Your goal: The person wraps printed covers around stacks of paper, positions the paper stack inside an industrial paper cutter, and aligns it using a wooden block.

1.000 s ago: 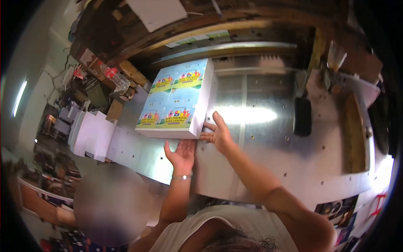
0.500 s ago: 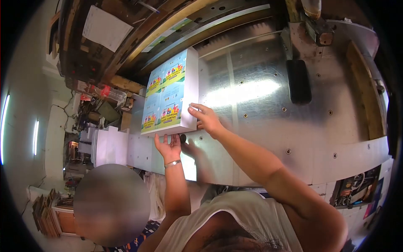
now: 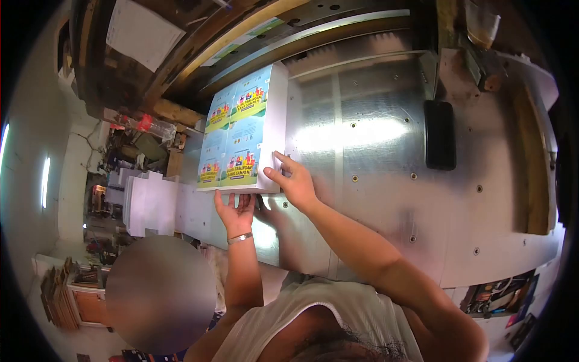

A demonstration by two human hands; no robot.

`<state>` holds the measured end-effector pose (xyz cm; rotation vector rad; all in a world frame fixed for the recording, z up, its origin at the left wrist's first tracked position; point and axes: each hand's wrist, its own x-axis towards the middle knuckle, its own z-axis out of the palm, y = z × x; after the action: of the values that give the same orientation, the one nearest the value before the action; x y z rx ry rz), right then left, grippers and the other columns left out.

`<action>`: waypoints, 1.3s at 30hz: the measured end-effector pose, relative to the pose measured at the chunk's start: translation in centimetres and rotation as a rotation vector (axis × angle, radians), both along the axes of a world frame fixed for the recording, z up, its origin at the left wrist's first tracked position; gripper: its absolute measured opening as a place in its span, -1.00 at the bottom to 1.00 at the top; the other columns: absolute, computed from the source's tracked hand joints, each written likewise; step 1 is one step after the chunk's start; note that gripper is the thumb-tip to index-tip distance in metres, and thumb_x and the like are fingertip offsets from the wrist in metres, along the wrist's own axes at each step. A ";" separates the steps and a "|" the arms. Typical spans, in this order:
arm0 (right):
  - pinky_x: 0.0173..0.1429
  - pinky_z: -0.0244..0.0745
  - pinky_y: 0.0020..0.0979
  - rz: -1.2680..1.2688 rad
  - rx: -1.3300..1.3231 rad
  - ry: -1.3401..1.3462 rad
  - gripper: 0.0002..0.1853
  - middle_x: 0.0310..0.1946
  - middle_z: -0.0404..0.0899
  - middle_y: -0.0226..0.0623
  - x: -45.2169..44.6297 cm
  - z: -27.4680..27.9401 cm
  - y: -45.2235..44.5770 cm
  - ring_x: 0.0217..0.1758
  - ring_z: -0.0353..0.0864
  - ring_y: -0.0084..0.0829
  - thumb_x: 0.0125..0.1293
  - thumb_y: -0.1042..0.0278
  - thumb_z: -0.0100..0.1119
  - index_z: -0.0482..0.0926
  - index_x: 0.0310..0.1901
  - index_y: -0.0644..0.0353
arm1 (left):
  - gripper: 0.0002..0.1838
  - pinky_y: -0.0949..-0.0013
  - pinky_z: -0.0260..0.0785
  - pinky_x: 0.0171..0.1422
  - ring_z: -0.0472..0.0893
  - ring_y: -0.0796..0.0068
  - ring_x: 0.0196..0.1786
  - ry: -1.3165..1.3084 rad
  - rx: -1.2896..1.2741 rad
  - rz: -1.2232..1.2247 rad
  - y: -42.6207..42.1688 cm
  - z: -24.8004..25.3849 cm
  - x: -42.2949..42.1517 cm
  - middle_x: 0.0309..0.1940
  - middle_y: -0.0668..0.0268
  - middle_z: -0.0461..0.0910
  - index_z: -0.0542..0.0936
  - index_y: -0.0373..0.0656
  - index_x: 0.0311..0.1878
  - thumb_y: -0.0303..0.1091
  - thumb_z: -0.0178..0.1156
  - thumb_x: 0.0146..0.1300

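Observation:
A thick stack of printed sheets point(image 3: 232, 136) with blue, green and yellow designs lies on the metal table point(image 3: 356, 223). Its white side faces right. At the near edge of the stack, my left hand point(image 3: 235, 214) is palm up with spread fingers touching the edge; a bracelet circles the wrist. My right hand point(image 3: 295, 186) is beside the lower right corner, thumb and fingers apart, fingertips against or very close to the white side. Neither hand is wrapped around the stack.
A black phone point(image 3: 440, 135) lies on the table at right, near a wooden bar point(image 3: 534, 163). Behind the stack runs a machine's long beam point(image 3: 325, 27). White paper stacks point(image 3: 151, 202) stand at left. A person with a blurred head point(image 3: 161, 295) is close at lower left.
The camera view has shifted and turned slightly, so the phone and table appear lower. Both hands stay at the stack, the right thumb a little further from the fingers.

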<state>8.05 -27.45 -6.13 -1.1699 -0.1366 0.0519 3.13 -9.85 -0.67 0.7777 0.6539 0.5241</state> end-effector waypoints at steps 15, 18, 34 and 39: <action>0.22 0.47 -0.32 0.165 0.146 0.117 -0.18 0.24 0.54 -0.13 -2.2 3.0 1.8 0.21 0.54 -0.38 0.48 0.12 0.21 0.06 0.64 0.14 | -0.32 -0.10 0.36 0.31 0.41 0.36 0.33 -0.123 -0.091 -0.220 2.2 0.0 -0.1 0.23 0.31 0.39 0.41 0.05 0.38 0.11 0.35 0.31; 0.23 0.51 -0.21 0.090 0.031 0.189 -0.23 0.30 0.51 -0.13 -2.3 4.4 3.0 0.19 0.60 -0.27 0.50 0.16 0.11 0.06 0.64 0.06 | -0.35 -0.06 0.35 0.19 0.39 0.32 0.35 -0.117 -0.089 -0.242 2.5 0.7 -0.1 0.33 0.33 0.37 0.39 0.04 0.37 0.08 0.33 0.33; 0.20 0.56 -0.21 0.151 -0.022 0.215 -0.26 0.34 0.50 -0.15 -2.1 6.9 3.8 0.25 0.60 -0.24 0.41 0.43 0.03 0.10 0.61 0.25 | -0.04 0.24 0.15 0.53 0.26 0.28 0.42 0.020 -0.119 -0.093 2.0 0.6 0.7 0.42 0.04 0.16 -0.11 -0.46 0.56 -0.21 0.30 0.41; 0.23 0.53 -0.17 0.151 -0.053 0.233 -0.26 0.36 0.46 -0.15 -1.3 6.5 3.4 0.30 0.55 -0.23 0.42 0.42 0.02 0.08 0.62 0.23 | -0.06 0.22 0.15 0.55 0.26 0.30 0.43 -0.025 -0.164 -0.064 1.9 0.8 1.1 0.43 0.03 0.17 -0.09 -0.45 0.55 -0.23 0.31 0.40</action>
<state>6.80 -24.00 0.32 -1.1959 -0.0170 0.3257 4.22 -7.94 0.17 0.6351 0.6381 0.4156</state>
